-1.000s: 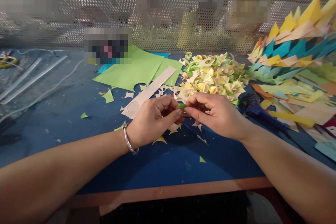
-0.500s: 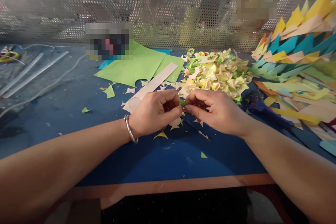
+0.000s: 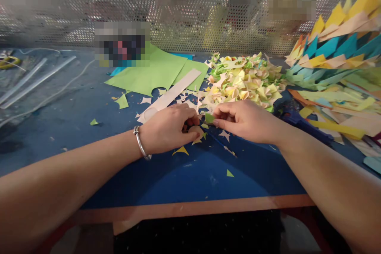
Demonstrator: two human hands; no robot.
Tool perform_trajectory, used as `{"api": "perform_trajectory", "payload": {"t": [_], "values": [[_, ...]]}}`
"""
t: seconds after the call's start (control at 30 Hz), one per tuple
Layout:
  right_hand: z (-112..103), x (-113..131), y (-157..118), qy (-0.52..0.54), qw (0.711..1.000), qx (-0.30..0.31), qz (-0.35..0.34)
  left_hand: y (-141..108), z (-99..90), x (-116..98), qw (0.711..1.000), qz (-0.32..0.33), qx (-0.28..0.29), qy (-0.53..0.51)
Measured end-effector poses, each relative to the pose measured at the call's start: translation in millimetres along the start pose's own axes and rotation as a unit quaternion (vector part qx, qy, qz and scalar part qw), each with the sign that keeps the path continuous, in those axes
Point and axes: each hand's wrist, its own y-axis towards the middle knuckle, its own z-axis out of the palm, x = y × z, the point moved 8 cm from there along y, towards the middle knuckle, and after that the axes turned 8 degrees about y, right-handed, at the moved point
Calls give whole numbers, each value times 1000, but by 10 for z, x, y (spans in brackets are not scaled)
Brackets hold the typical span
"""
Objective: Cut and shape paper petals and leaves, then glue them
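Note:
My right hand [image 3: 238, 121] pinches a small green paper piece [image 3: 209, 118] between thumb and fingertips. Just left of it, my left hand [image 3: 172, 127] has its thumb and curled fingers slightly apart, with nothing visibly held between them. A pale round paper piece [image 3: 195, 134] lies by the left thumb. Beyond the left hand, a pale pink strip [image 3: 178, 89] with a rounded cut lies partly over green sheets [image 3: 154, 69]. A heap of small folded paper pieces [image 3: 244, 83] rises behind my right hand. A thin blue stick [image 3: 222, 143] lies between the hands.
A blue glue gun [image 3: 303, 125] and paper strips [image 3: 345, 127] lie at the right, below a layered pointed paper piece [image 3: 336, 47]. Clear sticks [image 3: 41, 81] and a white cord [image 3: 68, 87] are at the left. A perforated metal screen [image 3: 184, 20] stands behind the table.
My hands have moved apart. The left has let go of the green paper and shifted slightly left; the right keeps the paper, which now shows more of its surface.

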Motion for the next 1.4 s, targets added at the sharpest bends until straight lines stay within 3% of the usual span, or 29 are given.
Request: {"api": "perform_trajectory", "payload": {"t": [0.13, 0.27, 0.37, 0.53, 0.73, 0.93, 1.13, 1.4], "values": [[40, -10, 3, -44, 999, 22, 4, 4, 12, -2, 1000, 7, 1, -13], [48, -39, 10, -75, 997, 30, 21, 4, 17, 49, 995, -11, -1, -101], [33, -60, 8, -81, 996, 27, 35, 9, -21, 115, 982, -39, -40, -182], [-41, -2, -1, -82, 996, -8, 15, 19, 37, 215, 928, -86, -64, -358], [-140, 348, -104, -56, 981, -113, -145, -6, 166, 263, 854, -163, -50, -492], [-75, 577, -197, -102, 957, -131, -239, -52, 214, 205, 779, -224, -48, -584], [-92, 604, -197, -108, 952, -141, -250, -69, 292, 131, 751, -222, -20, -622], [-71, 616, -185, -89, 954, -136, -252, -78, 297, 137, 718, -252, -35, -648]]}}
